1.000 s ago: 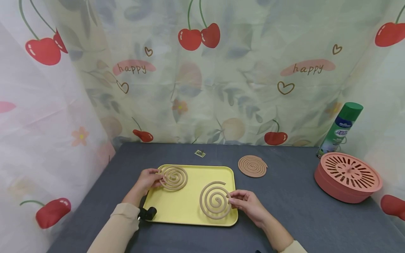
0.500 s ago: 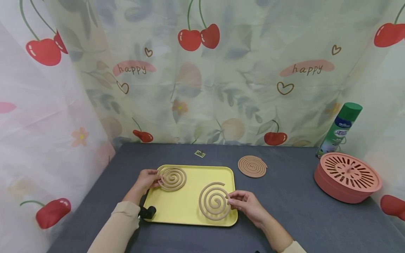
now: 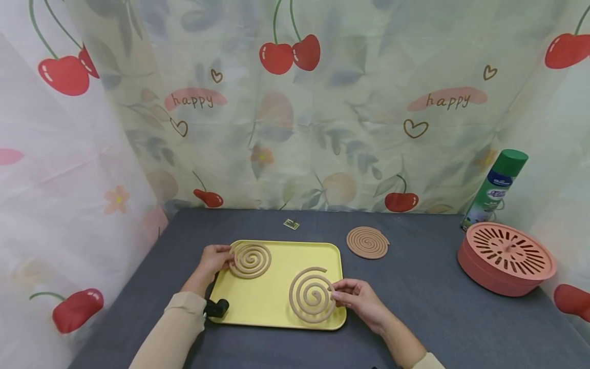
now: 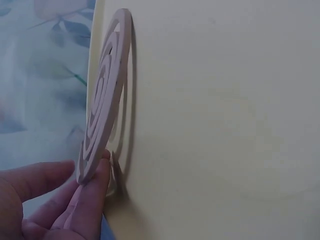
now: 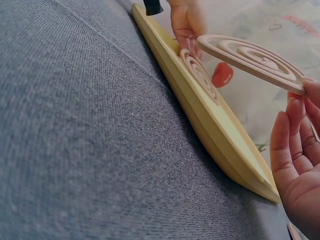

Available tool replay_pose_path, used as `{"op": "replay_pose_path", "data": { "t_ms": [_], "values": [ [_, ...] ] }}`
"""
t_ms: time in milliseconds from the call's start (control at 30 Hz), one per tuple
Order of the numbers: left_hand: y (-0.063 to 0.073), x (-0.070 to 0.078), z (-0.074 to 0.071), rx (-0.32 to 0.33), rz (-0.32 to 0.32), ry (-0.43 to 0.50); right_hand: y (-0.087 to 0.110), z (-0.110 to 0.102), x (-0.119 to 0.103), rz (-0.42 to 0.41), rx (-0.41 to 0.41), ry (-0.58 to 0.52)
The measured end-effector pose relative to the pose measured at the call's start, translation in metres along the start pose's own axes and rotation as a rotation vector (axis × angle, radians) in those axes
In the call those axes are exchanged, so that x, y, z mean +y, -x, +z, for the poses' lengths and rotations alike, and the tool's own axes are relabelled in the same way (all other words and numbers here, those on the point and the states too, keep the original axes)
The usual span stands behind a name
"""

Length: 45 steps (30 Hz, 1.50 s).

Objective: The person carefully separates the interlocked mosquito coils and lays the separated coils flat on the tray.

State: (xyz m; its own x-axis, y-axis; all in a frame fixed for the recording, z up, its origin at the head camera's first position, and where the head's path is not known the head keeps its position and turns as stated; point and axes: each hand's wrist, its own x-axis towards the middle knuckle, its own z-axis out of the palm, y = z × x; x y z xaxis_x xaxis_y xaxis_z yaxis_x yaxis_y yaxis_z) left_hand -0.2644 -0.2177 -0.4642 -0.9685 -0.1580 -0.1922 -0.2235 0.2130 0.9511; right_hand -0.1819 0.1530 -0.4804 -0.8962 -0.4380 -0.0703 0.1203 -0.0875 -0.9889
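Two loosened mosquito coils are at the yellow tray [image 3: 276, 294], one in each hand. My left hand [image 3: 214, 262] holds the left mosquito coil [image 3: 251, 260] by its outer edge, low over the tray's far left corner. In the left wrist view, fingers lie beneath that coil's edge, thumb tip right at the rim, and a shadow falls beside it on the tray. My right hand [image 3: 361, 300] pinches the right mosquito coil [image 3: 299, 294] between thumb and fingers; in the right wrist view it is raised above the tray, its rings spread apart.
A tightly wound double coil [image 3: 367, 243] lies on the dark tablecloth [image 3: 415, 287], behind the tray's right side. Beyond the tray is a small metal stand [image 3: 291, 224]. At right stand a pink slotted coil box [image 3: 507, 259] and a green spray can [image 3: 495, 189]. Patterned curtains surround the table.
My left hand and its coil have shifted slightly left. The right coil has dropped a little toward the front with my right hand still pinching it.
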Motion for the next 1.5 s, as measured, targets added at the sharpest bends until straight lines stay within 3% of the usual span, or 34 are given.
{"op": "replay_pose_path", "data": {
  "t_ms": [233, 767, 1200, 1500],
  "values": [
    [0.002, 0.002, 0.001, 0.062, -0.016, 0.031, 0.000, -0.001, 0.002, -0.010, -0.008, 0.009],
    [0.007, -0.001, 0.007, 0.195, 0.029, 0.056, 0.000, -0.001, 0.003, -0.021, -0.026, -0.007],
    [0.010, 0.003, 0.005, 0.137, 0.003, 0.143, -0.017, 0.013, -0.001, 0.050, -0.017, -0.041],
    [0.012, 0.008, 0.020, 0.144, 0.052, 0.124, -0.039, 0.031, 0.001, 0.082, -0.009, -0.037]
  ]
}}
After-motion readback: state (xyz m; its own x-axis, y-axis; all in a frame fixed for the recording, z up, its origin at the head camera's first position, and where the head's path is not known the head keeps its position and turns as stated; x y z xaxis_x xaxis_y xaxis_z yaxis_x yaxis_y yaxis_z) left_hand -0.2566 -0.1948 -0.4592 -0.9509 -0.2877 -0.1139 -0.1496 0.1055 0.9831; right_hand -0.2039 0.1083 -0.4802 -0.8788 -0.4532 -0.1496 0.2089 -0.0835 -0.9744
